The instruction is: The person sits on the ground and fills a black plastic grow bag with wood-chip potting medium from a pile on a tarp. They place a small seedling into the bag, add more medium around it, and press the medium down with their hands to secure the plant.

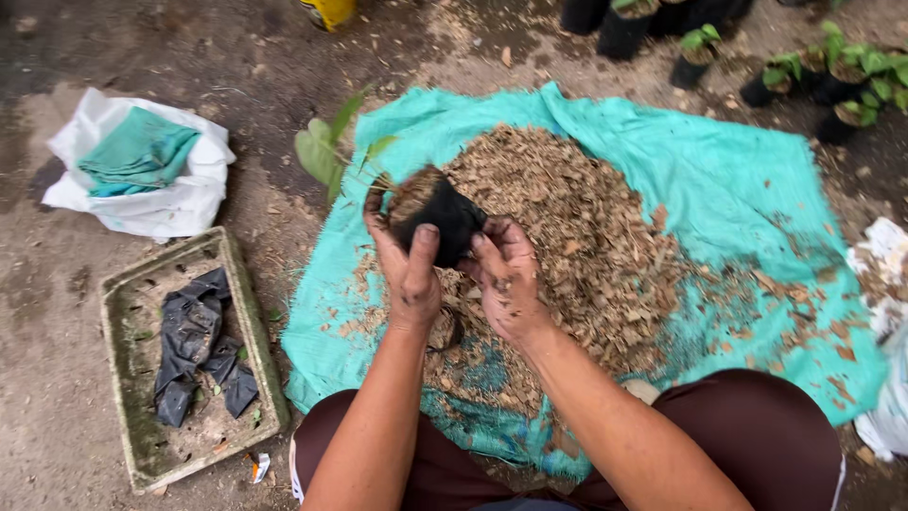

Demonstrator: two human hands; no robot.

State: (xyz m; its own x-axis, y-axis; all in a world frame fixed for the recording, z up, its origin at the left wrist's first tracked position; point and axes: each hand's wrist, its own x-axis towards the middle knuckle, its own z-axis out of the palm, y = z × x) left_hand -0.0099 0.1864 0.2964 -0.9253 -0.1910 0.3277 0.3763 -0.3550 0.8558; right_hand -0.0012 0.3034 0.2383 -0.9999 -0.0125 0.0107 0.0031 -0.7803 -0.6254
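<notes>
Nearest the camera: knees in dark maroon shorts, person squatting at the edge of a teal sheet spread on dirt ground.

Both hands meet just above the sheet's near side. Left hand closed around a small black grow bag, thumb pressed on its front. Right hand closed on the same bag from the other side, fingers wrapped round its lower part. Bag is tilted, mouth facing up and left, packed with brown mix. A seedling with a few broad green leaves sticks out of the mouth toward the left, hanging over the sheet's edge.

Just behind the hands: a big heap of wood-chip mix covering the middle of the sheet, with scatter trailing off right.

Left of the person: a shallow mossy tray holding crumpled empty black bags. Beyond it, a white sack with folded teal cloth on top.

Far edge, top right: a row of potted seedlings in black bags, standing upright on the ground.

Progress, as I judge it: this bag looks filled and planted, being firmed up. Several finished, empties left in the tray, plenty of mix left.
</notes>
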